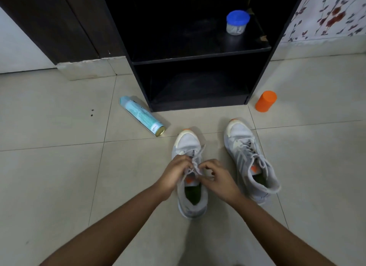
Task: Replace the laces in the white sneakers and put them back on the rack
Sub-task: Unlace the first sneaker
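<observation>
Laces [195, 163] on the lower-centre sneaker [188, 140]: in hand, not yet tied off. Left hand [174, 171] has its fingers curled in, pinching a strand over the upper lacing. Right hand [220, 177] likewise pinches a strand nearer the shoe's opening, thumb and forefinger together. The two hands nearly meet above the shoe. The fingertips are blurred; a bow appears to be forming, but threading of the last holes cannot be ruled out.

This sneaker stands upright on the floor tiles [59, 166], toe pointing up the frame towards the rack. The second sneaker [237, 136] stands to its right, apart from it, and is laced.

Recommendation for the step in hand: hold both strands at even tension, draw the slack up from the toe end before closing the knot, and steady the shoe so it does not skid on the tile.

Rack [198, 56]: upper centre, dark, open to the front. A blue-lidded jar [237, 23] stands on its upper visible shelf. A spray can [141, 116] lies on the floor at the rack's lower left corner. An orange cylinder [265, 101] stands at its lower right.
</observation>
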Motion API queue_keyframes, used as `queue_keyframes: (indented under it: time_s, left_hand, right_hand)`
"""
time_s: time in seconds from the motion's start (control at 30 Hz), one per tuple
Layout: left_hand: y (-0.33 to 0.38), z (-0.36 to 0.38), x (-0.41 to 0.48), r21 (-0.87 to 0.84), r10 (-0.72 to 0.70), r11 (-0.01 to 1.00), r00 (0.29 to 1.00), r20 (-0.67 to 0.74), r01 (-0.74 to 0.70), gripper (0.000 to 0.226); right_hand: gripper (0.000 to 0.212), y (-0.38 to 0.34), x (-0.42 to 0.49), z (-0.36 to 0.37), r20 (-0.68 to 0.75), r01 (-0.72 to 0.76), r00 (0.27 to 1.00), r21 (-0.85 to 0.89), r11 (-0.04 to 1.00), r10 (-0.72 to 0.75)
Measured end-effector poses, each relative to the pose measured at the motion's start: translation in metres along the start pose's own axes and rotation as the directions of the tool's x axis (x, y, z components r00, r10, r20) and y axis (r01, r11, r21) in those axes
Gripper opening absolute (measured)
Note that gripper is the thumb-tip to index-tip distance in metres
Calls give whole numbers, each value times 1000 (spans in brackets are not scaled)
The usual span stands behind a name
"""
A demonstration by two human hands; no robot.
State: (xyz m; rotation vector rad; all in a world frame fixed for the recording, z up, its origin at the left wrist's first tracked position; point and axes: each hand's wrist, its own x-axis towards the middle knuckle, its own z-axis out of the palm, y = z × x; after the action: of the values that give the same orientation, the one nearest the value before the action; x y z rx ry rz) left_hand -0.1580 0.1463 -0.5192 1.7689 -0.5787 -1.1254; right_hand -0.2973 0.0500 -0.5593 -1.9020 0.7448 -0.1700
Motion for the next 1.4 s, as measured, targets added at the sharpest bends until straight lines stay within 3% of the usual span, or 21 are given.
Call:
queue_keyframes:
  time_s: [0.1,0.17,0.23,0.3,0.37,0.4,0.43,0.5,0.57,0.6,0.63,0.67,0.7,0.77,0.83,0.87,1.07,1.17,1.27,1.4]
  left_hand:
    - [18,-4,-2,-448,-138,885,990,13,129,21]
    - [16,-15,-3,-673,-195,729,980,-32,123,30]
    - [10,-27,-5,-796,-243,599,967,-72,91,28]
    - [4,-39,-5,-853,-276,522,952,-134,31,18]
    - [-2,-48,-1,-831,-370,556,894,-252,-4,11]
    - [-7,-52,1,-779,-434,626,843,-318,29,7]
    - [-12,-53,1,-728,-495,679,792,-357,96,6]
    - [-23,-49,-2,-664,-608,689,730,-312,291,31]
    - [-31,-33,-12,-588,-647,690,723,-242,421,43]
    - [-32,-23,-18,-525,-617,740,735,-281,420,41]
    - [-33,-14,-24,-431,-536,822,759,-370,372,35]
    - [-35,-7,-28,-301,-396,911,796,-458,281,30]
    - [-34,-1,-32,-129,-213,977,846,-489,171,27]
    - [-34,4,-33,236,71,972,931,-357,17,25]
    - [-35,1,-27,474,137,880,965,-226,-14,20]
    - [-36,-2,-24,513,137,858,970,-202,-14,15]
    - [-41,-15,-16,521,163,851,975,-148,-64,7]
    - [-37,-23,-12,412,70,911,991,-115,-16,18]
    - [-34,-24,-12,297,-11,954,993,-118,46,9]
    - [-40,-15,-13,265,-3,963,981,-196,56,11]
  right_hand:
    - [10,1,7,-2,-36,16,999,12,1000,-16]
    - [8,-3,10,-7,-2,-96,995,248,964,100]
    - [12,-12,10,-14,101,-229,973,570,789,210]
    - [17,-21,11,-21,132,-252,958,812,526,256]
    - [20,-25,16,-31,96,-201,937,935,293,337]
    - [16,-26,20,-37,68,-184,910,950,251,409]
    - [15,-25,23,-43,34,-198,879,934,298,476]
    - [20,-25,24,-52,-13,-349,837,757,552,547]
    - [32,-19,17,-57,-23,-465,878,197,863,478]
    - [39,-16,12,-57,-52,-426,905,-166,889,423]
    - [42,-17,9,-54,-108,-342,939,-427,837,328]
    - [38,-20,6,-49,-162,-255,967,-533,807,198]
    - [29,-25,4,-42,-182,-141,982,-530,836,51]
    - [12,-34,7,-21,-115,112,974,-509,853,-196]
    - [17,-36,12,-2,-39,243,947,-567,787,-320]
    - [17,-34,12,6,-18,261,940,-606,752,-341]
    - [10,-19,16,29,-61,257,884,-765,590,-464]
    - [16,-18,18,26,-89,259,869,-757,600,-487]
    - [14,-12,17,16,-138,256,863,-710,656,-486]
    - [17,-16,17,22,-33,340,844,-739,581,-536]
